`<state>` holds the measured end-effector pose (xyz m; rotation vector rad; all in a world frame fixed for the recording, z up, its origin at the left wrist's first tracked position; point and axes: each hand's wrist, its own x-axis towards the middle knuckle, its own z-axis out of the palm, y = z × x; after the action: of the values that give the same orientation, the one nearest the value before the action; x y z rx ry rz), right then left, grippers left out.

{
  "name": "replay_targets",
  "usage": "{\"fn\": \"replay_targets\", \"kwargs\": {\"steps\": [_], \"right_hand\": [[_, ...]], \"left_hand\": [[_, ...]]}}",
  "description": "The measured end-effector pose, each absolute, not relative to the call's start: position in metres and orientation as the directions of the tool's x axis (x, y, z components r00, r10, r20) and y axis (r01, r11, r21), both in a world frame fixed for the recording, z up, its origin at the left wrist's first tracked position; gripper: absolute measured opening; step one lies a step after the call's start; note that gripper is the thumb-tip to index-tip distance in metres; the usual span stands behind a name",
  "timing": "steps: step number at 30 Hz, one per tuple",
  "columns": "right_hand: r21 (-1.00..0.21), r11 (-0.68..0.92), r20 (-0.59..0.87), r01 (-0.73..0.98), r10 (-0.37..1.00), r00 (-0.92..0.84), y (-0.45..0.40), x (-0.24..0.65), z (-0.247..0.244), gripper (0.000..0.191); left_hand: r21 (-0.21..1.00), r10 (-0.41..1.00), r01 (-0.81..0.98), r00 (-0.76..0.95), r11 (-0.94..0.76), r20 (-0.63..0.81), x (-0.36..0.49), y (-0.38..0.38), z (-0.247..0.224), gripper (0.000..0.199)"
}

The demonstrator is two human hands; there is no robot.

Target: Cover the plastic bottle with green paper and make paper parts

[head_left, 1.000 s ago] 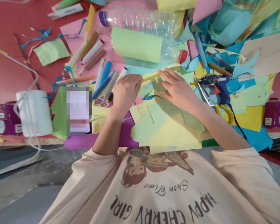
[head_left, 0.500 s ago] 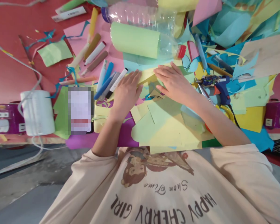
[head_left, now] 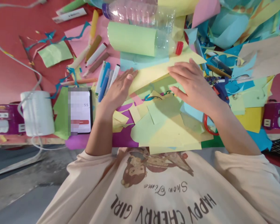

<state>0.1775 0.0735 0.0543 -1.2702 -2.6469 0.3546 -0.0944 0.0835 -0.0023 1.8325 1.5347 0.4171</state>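
Note:
A long strip of pale yellow paper (head_left: 151, 74) slants across the work area, its near edge a straight fold or cut. My left hand (head_left: 120, 85) lies at its left end, fingers stretched out and thumb raised, close beside several markers (head_left: 105, 79). On the strip's right part rests my right hand (head_left: 189, 79), flat with the fingers spread. Just behind the strip lies a clear plastic bottle with a red cap (head_left: 179, 48), wrapped in light green paper (head_left: 132, 39). Overlapping yellow and green paper sheets (head_left: 163, 124) spread in front of both hands.
A second clear bottle (head_left: 140, 12) lies at the back. To the right are a blue glue gun (head_left: 221, 88) and red-handled scissors (head_left: 207, 126), partly under my right arm. A phone (head_left: 80, 112), a white adapter (head_left: 37, 113) and a cable stand left. Paper scraps cover the right side.
My hands have moved apart, the right one rightward and the left one slightly left. More of the yellow strip shows between them. The wrapped bottle has shifted slightly left.

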Motion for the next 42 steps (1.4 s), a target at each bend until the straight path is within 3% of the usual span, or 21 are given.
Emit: {"fn": "replay_targets", "kwargs": {"steps": [6,11,14,18,22,24,26,28,31,34,38,42], "right_hand": [[-0.105,0.724,0.15,0.681,0.689,-0.709,0.008,0.193,0.07,0.045],[-0.159,0.728,0.079,0.667,0.683,-0.726,-0.049,0.202,0.079,0.039],[-0.246,0.732,0.03,0.635,0.66,-0.75,-0.073,0.204,0.072,0.032],[-0.417,0.685,-0.061,0.597,0.635,-0.77,-0.089,0.207,0.064,0.029],[-0.662,0.482,-0.249,0.574,0.581,-0.775,-0.086,0.213,0.062,0.028],[-0.693,0.404,-0.284,0.597,0.607,-0.742,-0.076,0.217,0.056,0.028],[-0.636,0.413,-0.193,0.652,0.733,-0.653,-0.06,0.22,0.045,0.027],[-0.47,0.393,-0.085,0.79,0.871,-0.484,-0.04,0.223,0.03,0.028],[-0.246,0.375,0.0,0.894,0.922,-0.387,-0.011,0.223,0.013,0.05],[-0.146,0.384,0.0,0.912,0.922,-0.388,0.005,0.222,0.006,0.058],[-0.152,0.372,0.079,0.916,0.928,-0.364,0.004,0.222,0.008,0.028],[-0.307,0.393,0.143,0.867,0.919,-0.366,-0.006,0.235,0.026,0.02]], "left_hand": [[0.652,0.933,0.749,0.31,-0.122,-0.182,-0.099,0.086,-0.012,0.075],[0.573,0.943,0.804,0.294,-0.157,-0.154,-0.097,0.087,-0.019,0.09],[0.546,0.942,0.81,0.32,-0.216,-0.102,-0.097,0.087,-0.022,0.087],[0.532,0.933,0.802,0.356,-0.272,-0.059,-0.097,0.074,-0.014,0.062],[0.53,0.912,0.806,0.387,-0.262,-0.138,-0.095,0.049,0.003,0.051],[0.532,0.909,0.806,0.392,-0.262,-0.146,-0.094,0.035,0.009,0.052],[0.548,0.915,0.799,0.379,-0.247,-0.14,-0.094,0.023,0.011,0.05],[0.573,0.934,0.794,0.333,-0.205,-0.127,-0.095,0.013,0.011,0.045],[0.61,0.959,0.773,0.275,-0.174,-0.075,-0.098,0.001,0.011,0.038],[0.621,0.964,0.753,0.264,-0.217,0.017,-0.103,-0.005,0.009,0.034],[0.613,0.961,0.741,0.235,-0.275,0.147,-0.11,-0.006,0.007,0.03],[0.62,0.952,0.724,0.197,-0.303,0.235,-0.111,-0.002,0.007,0.027]]}}
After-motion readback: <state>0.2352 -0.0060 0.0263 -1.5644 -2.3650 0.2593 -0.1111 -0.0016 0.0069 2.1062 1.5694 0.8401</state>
